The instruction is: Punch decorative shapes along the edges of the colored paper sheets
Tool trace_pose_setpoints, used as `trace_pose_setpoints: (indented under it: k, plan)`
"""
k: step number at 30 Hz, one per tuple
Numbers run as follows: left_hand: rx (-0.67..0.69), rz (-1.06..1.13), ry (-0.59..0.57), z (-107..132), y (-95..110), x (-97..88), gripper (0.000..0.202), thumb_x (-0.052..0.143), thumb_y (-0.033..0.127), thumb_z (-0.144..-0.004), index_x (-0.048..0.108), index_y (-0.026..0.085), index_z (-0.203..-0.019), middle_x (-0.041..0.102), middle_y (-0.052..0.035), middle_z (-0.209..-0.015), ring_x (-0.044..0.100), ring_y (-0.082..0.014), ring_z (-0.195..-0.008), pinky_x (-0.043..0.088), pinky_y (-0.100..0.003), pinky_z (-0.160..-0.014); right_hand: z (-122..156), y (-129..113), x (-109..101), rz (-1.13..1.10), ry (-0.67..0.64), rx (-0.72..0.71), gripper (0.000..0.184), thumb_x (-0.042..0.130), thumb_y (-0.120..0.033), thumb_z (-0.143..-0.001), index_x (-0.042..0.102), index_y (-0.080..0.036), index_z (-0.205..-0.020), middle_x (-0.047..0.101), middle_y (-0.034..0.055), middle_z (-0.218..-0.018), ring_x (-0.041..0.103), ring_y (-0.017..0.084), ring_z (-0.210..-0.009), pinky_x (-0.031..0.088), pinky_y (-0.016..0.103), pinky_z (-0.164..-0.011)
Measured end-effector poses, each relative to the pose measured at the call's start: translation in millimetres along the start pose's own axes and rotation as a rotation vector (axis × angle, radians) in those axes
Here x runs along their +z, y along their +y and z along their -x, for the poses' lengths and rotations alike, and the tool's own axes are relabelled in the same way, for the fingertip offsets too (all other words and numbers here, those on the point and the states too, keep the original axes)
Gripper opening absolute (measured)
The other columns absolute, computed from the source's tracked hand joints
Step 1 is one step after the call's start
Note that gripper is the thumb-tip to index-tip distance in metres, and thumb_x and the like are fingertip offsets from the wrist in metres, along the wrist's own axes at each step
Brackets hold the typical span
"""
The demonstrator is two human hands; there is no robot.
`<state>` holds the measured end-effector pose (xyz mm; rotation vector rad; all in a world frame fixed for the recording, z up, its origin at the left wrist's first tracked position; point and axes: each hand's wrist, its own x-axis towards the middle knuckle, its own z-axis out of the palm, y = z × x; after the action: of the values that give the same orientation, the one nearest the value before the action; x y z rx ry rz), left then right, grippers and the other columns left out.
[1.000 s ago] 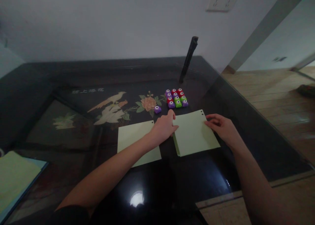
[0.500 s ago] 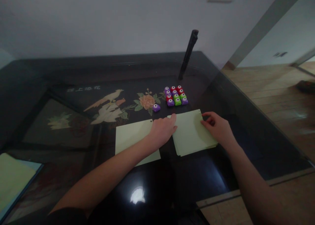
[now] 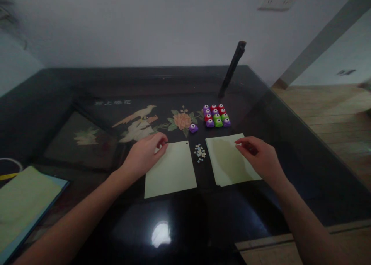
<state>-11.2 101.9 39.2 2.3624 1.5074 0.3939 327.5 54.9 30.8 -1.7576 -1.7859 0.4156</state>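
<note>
My left hand is over the upper left part of a pale green sheet of paper, hiding that corner. Its thumb and forefinger are drawn together at the sheet's top edge; anything between them is too small to make out. My right hand hovers at the right side of a stack of pale green paper, thumb and forefinger nearly meeting in a pinch, contents unclear. Between the two papers lies a small heap of pale, tiny cut-out shapes. A dark dot marks the left sheet's top right corner.
Behind the stack, several purple, red and green pieces with eye-like dots stand in rows. One purple piece sits apart to their left. A black rod rises farther back. More paper lies at the left on the dark glossy table.
My left hand has left the stack's left edge and moved left to the other sheet, uncovering the tiny shapes. My right hand stays by the stack. The view has shifted slightly.
</note>
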Motion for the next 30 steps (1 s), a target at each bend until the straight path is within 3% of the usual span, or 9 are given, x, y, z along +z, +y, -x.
trace_pose_setpoints:
  k: [3, 6, 10, 15, 21, 30]
  plan:
    - [-0.044, 0.075, 0.078, 21, -44, 2.6, 0.021, 0.047, 0.031, -0.089, 0.054, 0.018, -0.105, 0.062, -0.0080, -0.101, 0.060, -0.0232, -0.091, 0.046, -0.036, -0.084, -6, -27, 16, -0.004, -0.179, -0.121, 0.011, 0.057, -0.024, -0.083, 0.065, -0.020, -0.089, 0.062, 0.0033, -0.076, 0.055, 0.016, -0.061, 0.043, 0.029, -0.059]
    - [-0.072, 0.071, 0.113, 31, -63, 8.5, 0.027, 0.051, 0.033, -0.088, 0.053, 0.018, -0.109, 0.059, -0.0099, -0.109, 0.058, -0.0243, -0.096, 0.045, -0.039, -0.090, -19, -55, 40, 0.063, -0.322, -0.247, 0.012, 0.060, -0.019, -0.082, 0.064, -0.019, -0.093, 0.063, 0.0049, -0.084, 0.058, 0.018, -0.073, 0.044, 0.030, -0.065]
    - [-0.068, -0.006, 0.090, 33, -63, 11.7, 0.039, 0.060, 0.042, -0.082, 0.052, 0.019, -0.113, 0.057, -0.0115, -0.115, 0.052, -0.0294, -0.107, 0.043, -0.045, -0.091, -39, -78, 73, 0.171, -0.360, -0.367, 0.025, 0.068, -0.023, -0.078, 0.062, -0.018, -0.102, 0.063, 0.0095, -0.099, 0.058, 0.025, -0.094, 0.046, 0.036, -0.079]
    - [-0.087, -0.080, 0.009, 37, -61, 12.0, 0.054, 0.067, 0.050, -0.075, 0.051, 0.020, -0.116, 0.054, -0.0123, -0.118, 0.047, -0.0340, -0.110, 0.041, -0.047, -0.086, -52, -80, 98, 0.284, -0.337, -0.412, 0.034, 0.073, -0.032, -0.074, 0.059, -0.016, -0.101, 0.061, 0.0128, -0.102, 0.056, 0.031, -0.099, 0.045, 0.042, -0.083]
    - [-0.086, -0.064, -0.018, 37, -61, 14.3, 0.050, 0.071, 0.046, -0.072, 0.053, 0.020, -0.111, 0.054, -0.0107, -0.115, 0.047, -0.0329, -0.107, 0.040, -0.045, -0.084, -57, -76, 102, 0.216, -0.429, -0.364, 0.033, 0.075, -0.030, -0.070, 0.058, -0.016, -0.095, 0.058, 0.0096, -0.096, 0.056, 0.025, -0.091, 0.044, 0.036, -0.079]
    - [-0.048, 0.175, -0.045, 38, -53, 9.5, 0.028, 0.067, 0.034, -0.076, 0.054, 0.022, -0.099, 0.056, -0.0075, -0.113, 0.050, -0.0286, -0.109, 0.039, -0.046, -0.093, -55, -87, 94, -0.133, -0.520, -0.186, 0.024, 0.069, -0.016, -0.067, 0.049, -0.020, -0.079, 0.055, 0.0003, -0.077, 0.051, 0.015, -0.068, 0.038, 0.027, -0.062]
